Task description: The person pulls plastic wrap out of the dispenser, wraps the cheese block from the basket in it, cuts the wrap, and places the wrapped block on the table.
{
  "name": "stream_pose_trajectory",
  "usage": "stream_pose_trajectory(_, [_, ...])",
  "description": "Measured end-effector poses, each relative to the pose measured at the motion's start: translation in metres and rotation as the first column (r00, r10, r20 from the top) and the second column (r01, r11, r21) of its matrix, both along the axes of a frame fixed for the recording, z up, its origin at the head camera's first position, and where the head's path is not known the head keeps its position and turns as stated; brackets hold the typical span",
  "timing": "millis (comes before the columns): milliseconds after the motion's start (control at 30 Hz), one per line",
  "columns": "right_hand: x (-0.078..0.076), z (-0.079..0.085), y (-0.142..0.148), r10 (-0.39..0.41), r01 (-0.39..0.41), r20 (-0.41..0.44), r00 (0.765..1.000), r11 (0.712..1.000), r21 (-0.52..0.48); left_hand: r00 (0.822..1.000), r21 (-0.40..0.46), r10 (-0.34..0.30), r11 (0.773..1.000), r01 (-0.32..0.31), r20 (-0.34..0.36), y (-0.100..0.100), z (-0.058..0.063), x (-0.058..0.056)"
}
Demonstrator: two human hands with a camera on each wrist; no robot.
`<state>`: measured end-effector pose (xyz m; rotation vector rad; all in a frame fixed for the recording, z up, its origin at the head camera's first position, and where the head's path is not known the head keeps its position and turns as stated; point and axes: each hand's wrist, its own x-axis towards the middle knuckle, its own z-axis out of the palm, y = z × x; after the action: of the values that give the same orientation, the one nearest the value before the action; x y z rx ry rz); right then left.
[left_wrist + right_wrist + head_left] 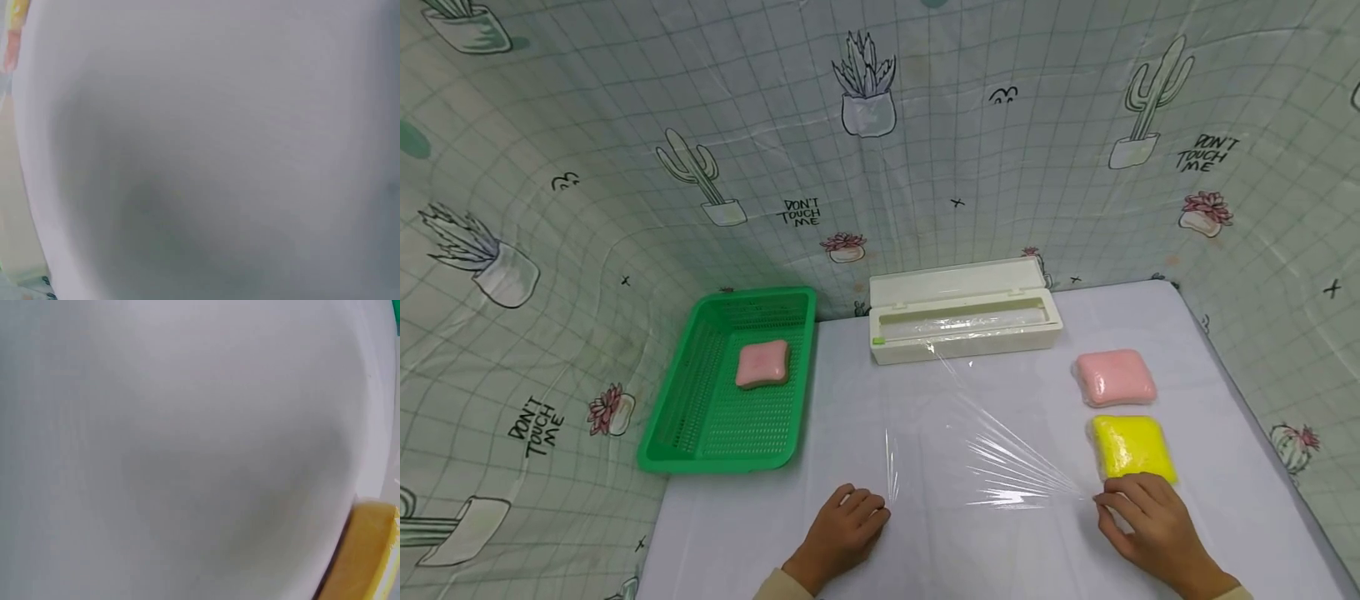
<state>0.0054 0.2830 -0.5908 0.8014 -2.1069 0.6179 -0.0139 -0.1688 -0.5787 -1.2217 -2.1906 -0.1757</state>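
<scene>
A sheet of clear plastic wrap [1011, 471] runs from a white dispenser box [966, 343] toward me, its shiny creases fanning to the right. My right hand [1153, 529] pinches the sheet's near right corner between thumb and fingers, just below a yellow wrapped block [1133, 448] that it partly covers. On the left, curled fingers of my left hand [847, 529] hold the near left edge of the wrap low over the table. Both wrist views show mostly pale blurred cloth and no fingers; the yellow block's side [361, 550] enters the right one.
A green basket [718, 462] with a pink block [763, 364] inside stands at the left. Behind the yellow block lies a pink wrapped block [1116, 377]. The dispenser's lid [955, 282] stands raised against the patterned curtain [925, 167], which surrounds the white-covered table [985, 558].
</scene>
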Motion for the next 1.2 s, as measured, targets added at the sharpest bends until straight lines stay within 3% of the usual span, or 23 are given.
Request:
stream_pose_trajectory(133, [0.002, 0.005, 0.001, 0.061, -0.061, -0.019, 0.998, 0.998, 0.020, 1.000, -0.023, -0.003, 1.000, 0.003, -0.009, -0.002, 0.003, 0.001])
stream_pose_trajectory(267, [0.009, -0.001, -0.001, 0.150, -0.158, 0.078, 0.986, 0.981, 0.110, 0.999, -0.091, 0.025, 0.996, -0.021, 0.048, -0.010, -0.001, 0.002])
stream_pose_trajectory(433, [0.012, -0.014, -0.007, 0.215, -0.255, 0.213, 0.953, 0.950, 0.179, 0.985, -0.203, 0.082, 0.978, -0.050, 0.151, -0.018, -0.011, 0.003])
stream_pose_trajectory(567, [0.011, -0.020, -0.010, 0.203, -0.258, 0.255, 0.946, 0.944, 0.207, 0.974, -0.270, 0.123, 0.960, -0.070, 0.188, -0.020, -0.016, 0.003])
stream_pose_trajectory(933, [0.012, -0.020, -0.014, 0.162, -0.239, 0.311, 0.937, 0.944, 0.229, 0.958, -0.324, 0.166, 0.942, -0.085, 0.234, -0.016, -0.014, 0.002])
stream_pose_trajectory(1100, [0.012, -0.020, -0.012, 0.161, -0.243, 0.320, 0.933, 0.941, 0.236, 0.952, -0.344, 0.137, 0.938, -0.037, 0.272, -0.015, -0.009, 0.005])
stream_pose_trajectory(1200, [0.012, -0.020, -0.009, 0.155, -0.241, 0.331, 0.931, 0.941, 0.238, 0.958, -0.304, 0.092, 0.953, -0.005, 0.273, -0.014, -0.008, 0.008])
